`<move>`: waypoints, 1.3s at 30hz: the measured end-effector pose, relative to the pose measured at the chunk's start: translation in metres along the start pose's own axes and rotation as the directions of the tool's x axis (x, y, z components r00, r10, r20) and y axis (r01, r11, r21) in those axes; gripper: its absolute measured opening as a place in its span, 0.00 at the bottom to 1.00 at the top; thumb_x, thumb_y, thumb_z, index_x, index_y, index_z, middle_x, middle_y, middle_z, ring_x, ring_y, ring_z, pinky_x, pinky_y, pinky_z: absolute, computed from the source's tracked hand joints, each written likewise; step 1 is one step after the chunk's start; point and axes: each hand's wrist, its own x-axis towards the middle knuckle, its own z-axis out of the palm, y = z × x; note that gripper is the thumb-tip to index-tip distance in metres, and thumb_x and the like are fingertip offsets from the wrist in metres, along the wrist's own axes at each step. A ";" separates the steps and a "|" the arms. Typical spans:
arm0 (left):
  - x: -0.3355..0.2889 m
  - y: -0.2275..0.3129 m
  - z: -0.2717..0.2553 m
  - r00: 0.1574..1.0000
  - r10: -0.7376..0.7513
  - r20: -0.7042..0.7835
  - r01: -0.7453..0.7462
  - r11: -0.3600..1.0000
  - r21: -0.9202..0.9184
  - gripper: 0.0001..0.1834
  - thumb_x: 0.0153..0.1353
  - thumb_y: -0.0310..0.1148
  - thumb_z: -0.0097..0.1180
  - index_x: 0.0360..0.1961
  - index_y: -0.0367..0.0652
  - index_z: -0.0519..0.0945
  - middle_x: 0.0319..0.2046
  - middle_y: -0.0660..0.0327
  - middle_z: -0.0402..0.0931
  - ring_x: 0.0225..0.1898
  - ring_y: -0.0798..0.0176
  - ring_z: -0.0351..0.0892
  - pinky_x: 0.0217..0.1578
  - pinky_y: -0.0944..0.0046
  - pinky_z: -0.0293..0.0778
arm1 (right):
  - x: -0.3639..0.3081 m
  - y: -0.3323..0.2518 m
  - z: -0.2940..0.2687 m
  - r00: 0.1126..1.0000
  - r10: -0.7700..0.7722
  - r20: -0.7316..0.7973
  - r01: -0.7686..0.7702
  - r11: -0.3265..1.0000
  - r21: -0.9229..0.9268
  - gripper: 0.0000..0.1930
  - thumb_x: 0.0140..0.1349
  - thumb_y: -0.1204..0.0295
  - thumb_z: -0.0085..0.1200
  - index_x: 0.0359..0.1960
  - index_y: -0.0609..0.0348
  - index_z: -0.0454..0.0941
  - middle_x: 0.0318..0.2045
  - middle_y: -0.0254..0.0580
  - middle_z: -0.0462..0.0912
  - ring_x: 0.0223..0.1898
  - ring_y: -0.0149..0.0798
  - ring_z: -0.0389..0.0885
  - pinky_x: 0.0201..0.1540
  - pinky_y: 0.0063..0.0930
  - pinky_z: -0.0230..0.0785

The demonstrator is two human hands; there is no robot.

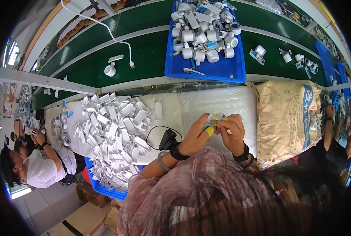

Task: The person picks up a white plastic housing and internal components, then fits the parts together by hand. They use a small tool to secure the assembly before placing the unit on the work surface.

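Observation:
Close in front of my chest, both hands meet around a small white plastic part (213,117), mostly hidden by the fingers. My left hand (196,135) is closed on its left side, with what looks like a yellow cover on the thumb (210,130). From the right, my right hand (233,129) pinches at the same part, with another bit of yellow near its fingertips. Below the hands lies a padded surface wrapped in clear plastic (222,96). Left of them spreads a large heap of white plastic housings (116,124).
A blue tray (205,72) full of white round lamp-like units stands on the green conveyor (148,63). A brown paper sack (279,122) lies at my right. A blue bin (112,192) holds more housings. A white cable (118,41) hangs over the belt. People work at both sides.

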 end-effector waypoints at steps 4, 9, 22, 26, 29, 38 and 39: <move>-0.002 -0.002 0.006 0.996 0.048 -0.069 -0.047 0.999 0.017 0.20 0.61 0.23 0.47 0.55 0.34 0.66 0.41 0.55 0.74 0.40 0.65 0.75 0.43 0.66 0.72 | 0.005 -0.004 -0.003 1.000 -0.016 0.022 0.017 0.999 -0.032 0.14 0.46 0.88 0.62 0.34 0.61 0.80 0.31 0.42 0.75 0.35 0.44 0.73 0.33 0.31 0.68; -0.002 -0.004 0.009 0.992 0.066 -0.110 -0.058 0.996 0.075 0.17 0.66 0.26 0.46 0.56 0.34 0.67 0.42 0.53 0.74 0.43 0.62 0.77 0.45 0.65 0.73 | 0.007 -0.002 -0.005 0.999 -0.034 0.035 0.036 0.997 -0.062 0.13 0.43 0.83 0.65 0.33 0.56 0.81 0.31 0.38 0.76 0.34 0.44 0.72 0.39 0.35 0.66; -0.005 -0.012 0.011 0.984 0.067 -0.166 -0.050 0.993 0.104 0.14 0.64 0.24 0.45 0.50 0.35 0.72 0.37 0.54 0.74 0.37 0.60 0.76 0.40 0.65 0.71 | 0.005 -0.005 -0.006 0.996 -0.070 0.059 0.076 0.993 -0.096 0.13 0.44 0.83 0.65 0.33 0.56 0.79 0.30 0.39 0.74 0.33 0.44 0.72 0.38 0.36 0.66; -0.004 -0.013 0.012 0.956 0.220 -0.192 -0.169 0.953 0.250 0.09 0.68 0.26 0.41 0.44 0.36 0.73 0.22 0.67 0.69 0.21 0.76 0.64 0.21 0.73 0.63 | 0.005 -0.011 -0.003 0.994 -0.085 0.067 0.091 0.991 -0.098 0.13 0.44 0.83 0.65 0.33 0.57 0.79 0.29 0.39 0.74 0.32 0.45 0.72 0.37 0.36 0.66; 0.000 -0.008 0.011 0.956 0.226 -0.186 -0.160 0.935 0.317 0.09 0.68 0.27 0.42 0.42 0.36 0.74 0.21 0.66 0.69 0.20 0.75 0.64 0.21 0.73 0.62 | 0.002 -0.010 0.001 0.998 -0.057 0.022 0.059 0.992 -0.107 0.13 0.44 0.83 0.65 0.32 0.58 0.79 0.28 0.39 0.74 0.31 0.45 0.73 0.37 0.36 0.66; 0.007 -0.019 -0.017 0.991 -0.120 0.062 0.133 0.940 -0.315 0.13 0.70 0.32 0.43 0.52 0.38 0.71 0.25 0.61 0.75 0.20 0.71 0.70 0.20 0.70 0.67 | 0.018 0.001 -0.005 0.992 -0.028 0.125 0.032 0.999 -0.035 0.12 0.47 0.80 0.65 0.34 0.58 0.80 0.30 0.40 0.77 0.32 0.44 0.75 0.37 0.35 0.67; 0.008 -0.018 -0.019 0.991 -0.115 0.074 0.133 0.940 -0.313 0.13 0.70 0.32 0.43 0.52 0.38 0.71 0.25 0.61 0.75 0.20 0.71 0.70 0.20 0.70 0.67 | 0.023 0.001 -0.011 0.989 0.018 0.144 -0.021 1.000 0.018 0.11 0.49 0.80 0.64 0.35 0.58 0.80 0.31 0.41 0.78 0.33 0.44 0.75 0.37 0.35 0.68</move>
